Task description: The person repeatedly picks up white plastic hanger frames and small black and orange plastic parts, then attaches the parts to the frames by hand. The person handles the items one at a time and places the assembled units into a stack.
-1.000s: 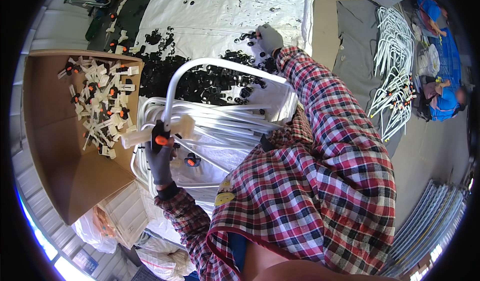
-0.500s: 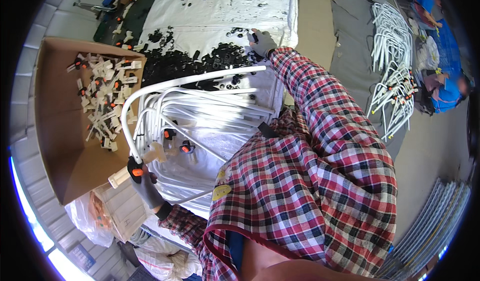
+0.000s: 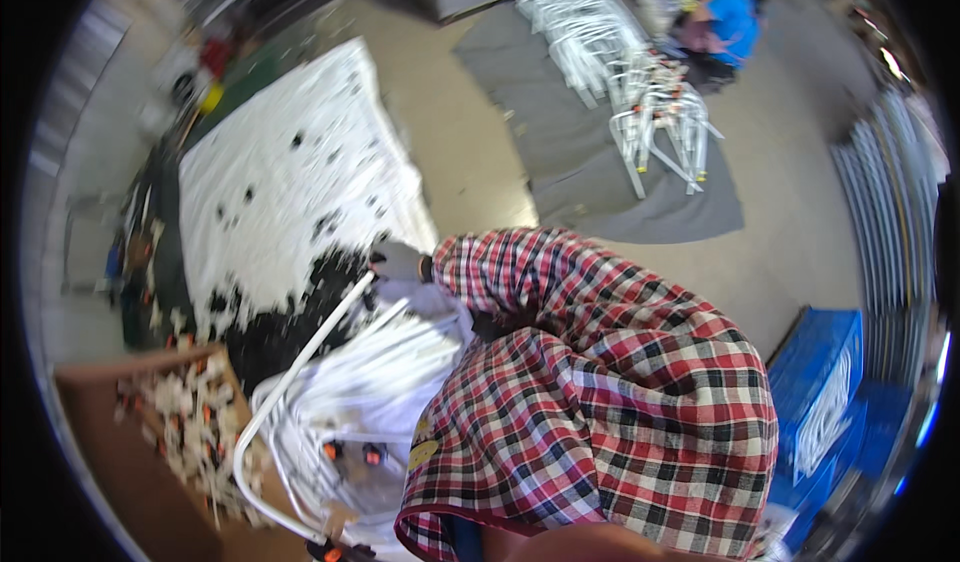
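Observation:
My right hand [image 3: 402, 261], in a grey glove, is at the upper end of a bent white tube [image 3: 318, 340]. Its fingers are closed on a small black plastic piece, blurred by motion. The tube curves down to a black fitting with an orange button [image 3: 330, 554] at the lower edge. My left hand is cut off below that edge. Under the tube lies a pile of similar white tubes [image 3: 395, 357]. Beyond the pile, many small black plastic parts [image 3: 275, 334] are heaped on a white sheet [image 3: 290, 177].
A cardboard box [image 3: 95, 452] of cream fittings [image 3: 195, 412] stands at the lower left. Far right, more white tubes [image 3: 600, 52] lie on a grey mat [image 3: 560, 177], near a person in blue [image 3: 735, 27]. Blue crates [image 3: 800, 362] and stacked metal rods [image 3: 880, 232] stand at the right.
My view has swung to the right. My right hand has come from the black parts to the tube's end. My left hand, earlier at the orange-buttoned fitting, has dropped out of the picture.

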Demonstrator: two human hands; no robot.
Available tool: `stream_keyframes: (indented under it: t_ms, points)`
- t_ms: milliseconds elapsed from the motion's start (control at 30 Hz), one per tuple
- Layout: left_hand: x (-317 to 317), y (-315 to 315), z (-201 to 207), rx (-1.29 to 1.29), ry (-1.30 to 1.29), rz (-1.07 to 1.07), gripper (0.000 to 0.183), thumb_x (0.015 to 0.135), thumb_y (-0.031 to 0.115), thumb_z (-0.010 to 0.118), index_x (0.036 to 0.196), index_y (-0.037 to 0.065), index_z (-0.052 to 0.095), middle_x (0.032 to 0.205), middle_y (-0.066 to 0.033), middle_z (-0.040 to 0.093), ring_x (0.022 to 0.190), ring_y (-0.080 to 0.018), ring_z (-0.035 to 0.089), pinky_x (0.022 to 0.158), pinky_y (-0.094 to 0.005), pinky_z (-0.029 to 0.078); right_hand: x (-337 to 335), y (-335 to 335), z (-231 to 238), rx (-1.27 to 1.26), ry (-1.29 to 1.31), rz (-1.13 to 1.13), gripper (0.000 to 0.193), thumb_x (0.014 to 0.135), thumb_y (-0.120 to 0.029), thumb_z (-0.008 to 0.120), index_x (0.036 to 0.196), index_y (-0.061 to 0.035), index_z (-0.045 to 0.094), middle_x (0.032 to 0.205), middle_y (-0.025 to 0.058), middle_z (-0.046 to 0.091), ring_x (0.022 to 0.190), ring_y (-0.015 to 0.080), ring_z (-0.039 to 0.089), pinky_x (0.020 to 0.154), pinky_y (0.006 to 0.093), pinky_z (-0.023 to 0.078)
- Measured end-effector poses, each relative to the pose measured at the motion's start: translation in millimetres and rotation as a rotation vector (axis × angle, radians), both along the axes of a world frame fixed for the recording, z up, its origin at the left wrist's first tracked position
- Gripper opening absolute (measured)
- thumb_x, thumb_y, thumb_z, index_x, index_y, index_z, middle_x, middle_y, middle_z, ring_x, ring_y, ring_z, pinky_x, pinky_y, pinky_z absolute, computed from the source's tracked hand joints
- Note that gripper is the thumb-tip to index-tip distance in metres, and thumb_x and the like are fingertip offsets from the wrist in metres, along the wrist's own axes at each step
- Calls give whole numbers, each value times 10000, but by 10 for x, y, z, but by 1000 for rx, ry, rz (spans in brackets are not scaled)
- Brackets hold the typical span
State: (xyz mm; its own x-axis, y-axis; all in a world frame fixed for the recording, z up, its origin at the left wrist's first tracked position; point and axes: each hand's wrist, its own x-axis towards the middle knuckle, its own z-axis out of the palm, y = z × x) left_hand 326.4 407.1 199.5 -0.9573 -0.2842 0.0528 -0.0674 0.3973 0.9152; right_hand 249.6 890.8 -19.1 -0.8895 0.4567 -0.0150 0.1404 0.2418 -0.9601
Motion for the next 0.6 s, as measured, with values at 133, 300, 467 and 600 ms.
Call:
stream_keyframes:
  t_ms: [133, 300, 467, 600]
  points:
    - [-749, 454, 134, -69, -33, -216, 534, 889, 184, 700, 1342, -11, 494, 1069, -110, 555, 807, -160, 518, 725, -289, 429, 549, 389, 61, -361, -146, -36, 259, 863, -102, 621, 1105, -9, 603, 815, 61, 670, 609, 121, 604, 541, 275, 501]
    - [-1162, 802, 313, -159, -78, -367, 619, 879, 228, 742, 1375, -35, 481, 1199, -180, 579, 911, -212, 560, 832, -339, 467, 1105, 595, 39, -753, -28, -372, 182, 921, -62, 563, 1100, -39, 546, 925, 57, 613, 701, 118, 600, 592, 278, 514]
    - [-1178, 903, 324, -72, 17, -393, 524, 883, 207, 746, 1298, -52, 559, 1125, -163, 642, 935, -216, 576, 810, -345, 489, 1376, 531, -17, -877, 153, -403, 197, 935, -41, 509, 1131, -36, 495, 939, 85, 592, 760, 148, 619, 662, 300, 558]
    - [-1073, 756, 259, 86, -47, -382, 462, 872, 155, 747, 1250, -51, 579, 1047, -116, 637, 857, -175, 564, 720, -302, 482, 1324, 469, 69, -821, 114, -398, 197, 945, -54, 521, 1136, -42, 474, 956, 89, 581, 805, 158, 622, 705, 311, 568]
